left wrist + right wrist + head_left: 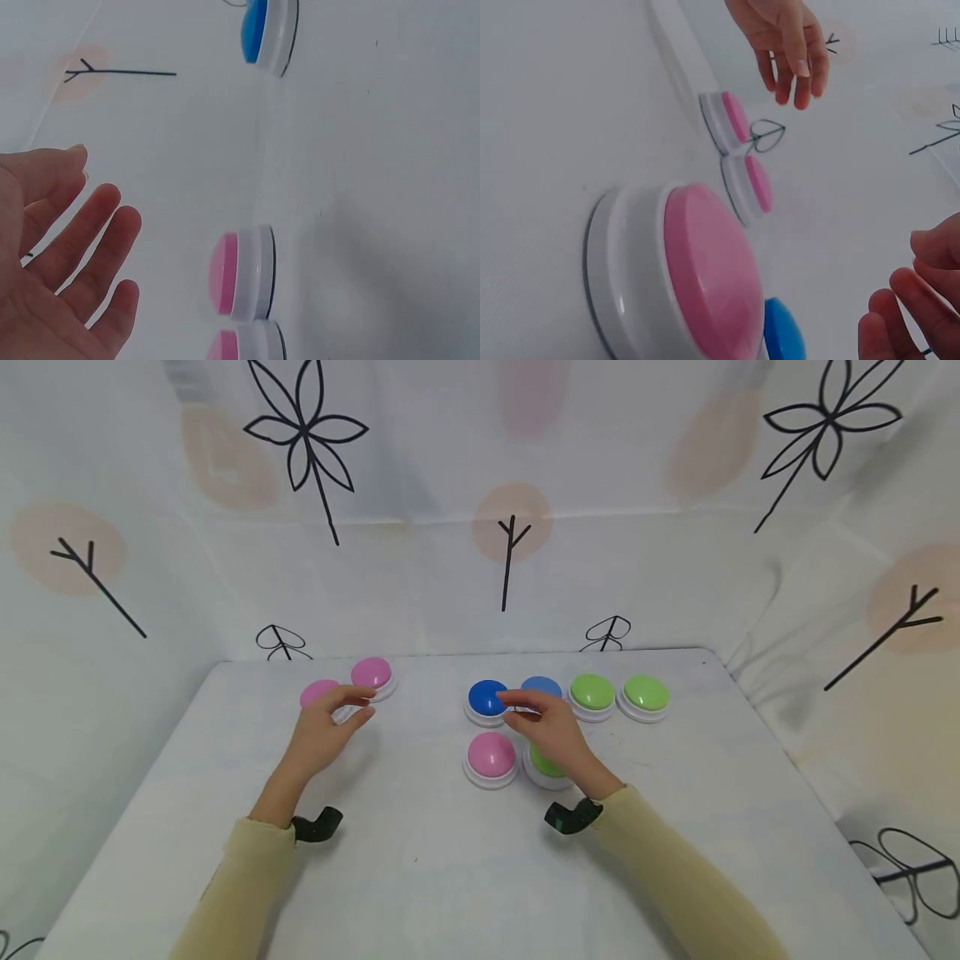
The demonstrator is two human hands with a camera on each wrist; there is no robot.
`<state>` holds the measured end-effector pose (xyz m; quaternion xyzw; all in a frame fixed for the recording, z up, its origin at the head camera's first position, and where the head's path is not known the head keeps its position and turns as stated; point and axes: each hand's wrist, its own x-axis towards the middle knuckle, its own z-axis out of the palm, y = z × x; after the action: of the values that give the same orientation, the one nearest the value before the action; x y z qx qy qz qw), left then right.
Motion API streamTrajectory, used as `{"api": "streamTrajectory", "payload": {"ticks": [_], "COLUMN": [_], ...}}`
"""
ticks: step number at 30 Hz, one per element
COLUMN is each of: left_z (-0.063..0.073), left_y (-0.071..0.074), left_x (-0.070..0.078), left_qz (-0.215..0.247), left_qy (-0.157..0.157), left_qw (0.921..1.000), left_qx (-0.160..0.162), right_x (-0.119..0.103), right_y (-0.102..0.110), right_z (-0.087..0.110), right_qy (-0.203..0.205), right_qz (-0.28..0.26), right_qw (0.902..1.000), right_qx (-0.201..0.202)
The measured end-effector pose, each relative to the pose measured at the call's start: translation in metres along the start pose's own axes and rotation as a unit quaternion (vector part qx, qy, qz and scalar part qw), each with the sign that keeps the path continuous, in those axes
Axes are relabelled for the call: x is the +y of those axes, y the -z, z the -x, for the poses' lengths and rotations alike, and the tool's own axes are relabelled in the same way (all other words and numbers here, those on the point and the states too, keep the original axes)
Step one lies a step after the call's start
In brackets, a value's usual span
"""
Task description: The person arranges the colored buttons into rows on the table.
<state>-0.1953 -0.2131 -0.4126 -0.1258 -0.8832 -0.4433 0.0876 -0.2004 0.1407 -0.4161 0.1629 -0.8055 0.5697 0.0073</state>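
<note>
Over the surface point(420, 877), the left hand point(318, 739) hovers empty by pink buttons point(371, 673), the empty right hand point(553, 727) by blue buttons point(485, 697).

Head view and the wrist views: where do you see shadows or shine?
Head view: soft shadows on the white table beside both sleeves; left wrist view: greyer, with a broad, soft-edged shadow at lower right; right wrist view: a small pale glint on the nearest pink button.
</note>
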Motion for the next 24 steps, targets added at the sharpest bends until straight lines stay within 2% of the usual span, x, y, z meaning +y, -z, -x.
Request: {"api": "streamTrajectory", "payload": {"ticks": [4,13,19,24], "left_z": [0.005,0.013,0.010,0.006], "left_y": [0.017,0.048,0.059,0.061], "left_x": [-0.015,-0.044,-0.058,-0.066], "left_qz": [-0.008,-0.039,-0.037,-0.036], "left_qy": [0.007,0.056,0.086,0.111], "left_qw": [0.9997,0.9962,0.9937,0.9921], "left_qx": [0.024,0.055,0.062,0.047], "right_x": [-0.004,-0.013,-0.020,-0.026], "right_y": [-0.018,-0.064,-0.101,-0.130], "right_z": [-0.013,-0.049,-0.070,-0.084], "right_qy": [-0.004,-0.042,-0.042,-0.055], "right_qz": [-0.013,-0.012,0.002,0.006], "right_qw": [0.9998,0.9969,0.9939,0.9924], "right_qx": [-0.014,-0.066,-0.102,-0.110]}}
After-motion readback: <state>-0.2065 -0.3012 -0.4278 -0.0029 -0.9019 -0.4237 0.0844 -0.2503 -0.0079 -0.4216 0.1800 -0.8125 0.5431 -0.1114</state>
